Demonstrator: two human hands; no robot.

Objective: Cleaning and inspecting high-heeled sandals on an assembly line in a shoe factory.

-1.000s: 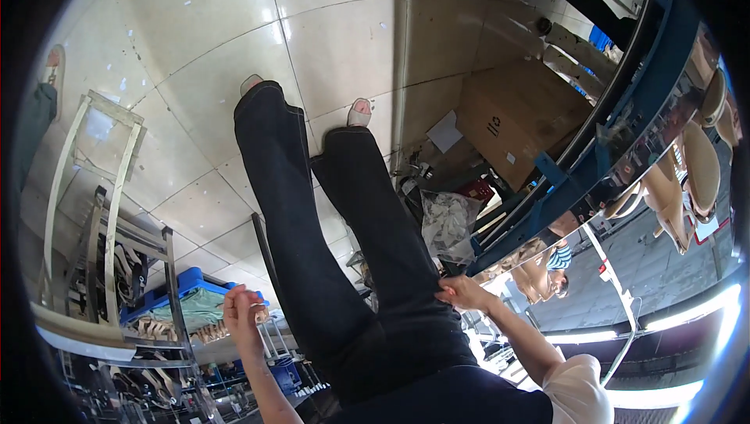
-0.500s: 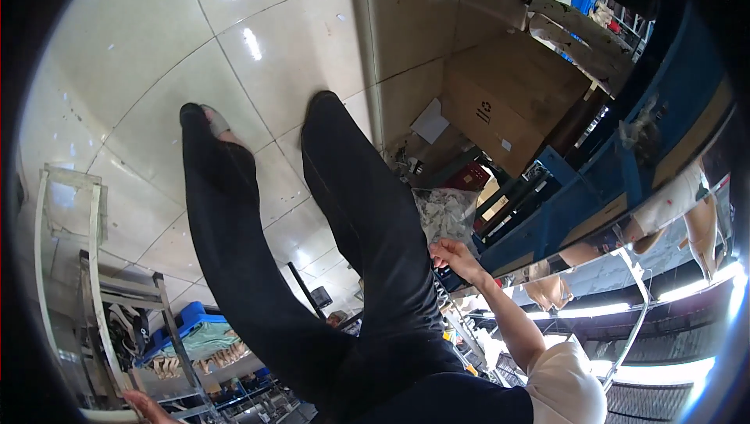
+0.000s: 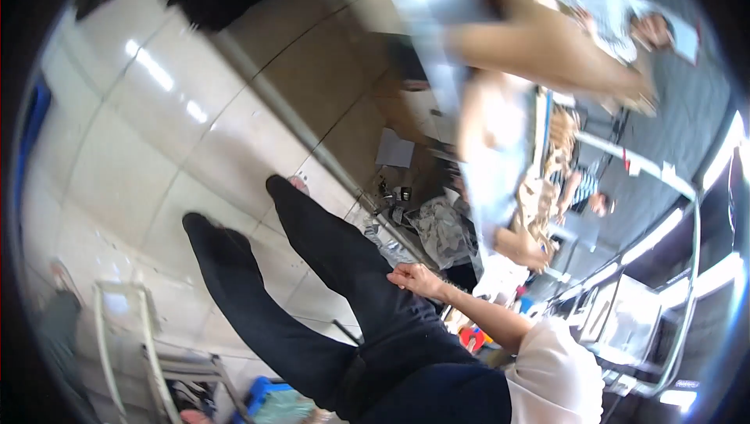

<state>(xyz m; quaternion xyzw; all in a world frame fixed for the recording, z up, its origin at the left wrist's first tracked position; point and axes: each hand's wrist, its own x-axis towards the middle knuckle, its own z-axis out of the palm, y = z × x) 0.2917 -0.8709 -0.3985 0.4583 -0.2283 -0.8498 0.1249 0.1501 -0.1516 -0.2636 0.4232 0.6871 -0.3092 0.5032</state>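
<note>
My right hand (image 3: 418, 279) is closed, with its fingers curled, beside my right thigh. Whether anything lies inside it is hidden. My left hand cannot be made out. Close to the right hand is a crumpled clear plastic bag (image 3: 444, 228) on the floor. Beyond it, a bench (image 3: 488, 189) with a pale, shiny top bears several beige foot-shaped forms (image 3: 535, 205), the nearer ones smeared by motion.
A metal-framed stand (image 3: 148, 346) is at lower left, with a blue crate (image 3: 262, 393) holding green cloth beside it. Another person's leg (image 3: 62, 330) shows at the left edge. People (image 3: 617, 21) sit beyond the bench. A white sheet (image 3: 396, 148) lies near the bench's base.
The view has swung toward the bench, bringing its forms and the people beyond into sight. My feet have shifted in a step. The left hand at lower left can no longer be made out.
</note>
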